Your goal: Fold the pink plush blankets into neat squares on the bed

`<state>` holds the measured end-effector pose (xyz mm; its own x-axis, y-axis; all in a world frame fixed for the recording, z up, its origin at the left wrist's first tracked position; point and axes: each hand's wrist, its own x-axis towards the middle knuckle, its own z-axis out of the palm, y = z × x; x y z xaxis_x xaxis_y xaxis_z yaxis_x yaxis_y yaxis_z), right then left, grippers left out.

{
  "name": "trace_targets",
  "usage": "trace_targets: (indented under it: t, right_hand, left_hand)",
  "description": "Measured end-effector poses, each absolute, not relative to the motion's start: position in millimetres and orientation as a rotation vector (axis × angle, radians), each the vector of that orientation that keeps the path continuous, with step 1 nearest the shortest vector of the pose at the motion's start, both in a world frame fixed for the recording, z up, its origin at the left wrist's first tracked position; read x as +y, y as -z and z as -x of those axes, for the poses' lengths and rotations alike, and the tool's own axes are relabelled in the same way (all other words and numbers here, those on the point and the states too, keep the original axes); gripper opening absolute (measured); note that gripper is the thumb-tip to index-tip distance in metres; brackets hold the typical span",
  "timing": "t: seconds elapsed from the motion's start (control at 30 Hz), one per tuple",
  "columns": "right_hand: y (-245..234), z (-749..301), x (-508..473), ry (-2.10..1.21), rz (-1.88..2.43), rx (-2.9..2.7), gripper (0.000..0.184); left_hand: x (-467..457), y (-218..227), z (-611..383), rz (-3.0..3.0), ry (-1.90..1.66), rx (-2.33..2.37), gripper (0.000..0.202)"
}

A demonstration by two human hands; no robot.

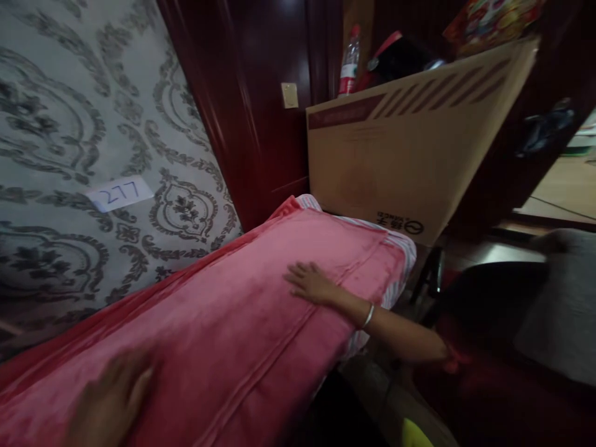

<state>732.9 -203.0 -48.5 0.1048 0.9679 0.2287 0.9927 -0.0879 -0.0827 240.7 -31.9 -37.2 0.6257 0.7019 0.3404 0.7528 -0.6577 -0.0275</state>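
Observation:
A pink plush blanket [242,310] lies spread over a long, narrow padded surface, with a striped cloth [400,243] showing from under its far end and right edge. My right hand [311,283] rests palm down on the blanket towards its far end, fingers spread and holding nothing; a silver bangle [369,315] circles the wrist. At the lower left, my left hand [109,397] is over the near part of the blanket, blurred, its thumb apart from the fingers and nothing in it. I cannot tell whether its palm touches the cloth.
Patterned wallpaper [116,112] with a paper marked 277 [120,194] runs along the left. Beyond the far end stands a big cardboard box [395,155], a bottle [350,62] behind its top edge. A dark chair-like object [493,285] with grey cloth [559,310] is at right.

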Motion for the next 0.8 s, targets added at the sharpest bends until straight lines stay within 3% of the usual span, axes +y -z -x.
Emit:
trace_targets:
  t: [0.13, 0.3, 0.5, 0.8]
  right_hand:
    - [52.5, -766.5, -235.1, 0.141, 2.390, -1.719, 0.054]
    - [48.7, -831.5, -300.2, 0.214, 2.724, -1.059, 0.053]
    - [60.8, -787.4, -310.3, 0.238, 2.558, -1.221, 0.057]
    - [66.0, -765.0, -314.5, 0.211, 2.491, -1.279, 0.052]
  left_hand:
    - [-78.2, 77.3, -272.4, 2.850, 0.400, -1.001, 0.057]
    - [-96.9, 108.6, -265.1, 2.743, 0.670, -0.869, 0.053]
    - [-126.1, 90.3, -277.4, 2.609, 0.815, -0.627, 0.046]
    - [-171.8, 53.2, -297.7, 2.721, 0.971, -0.746, 0.046]
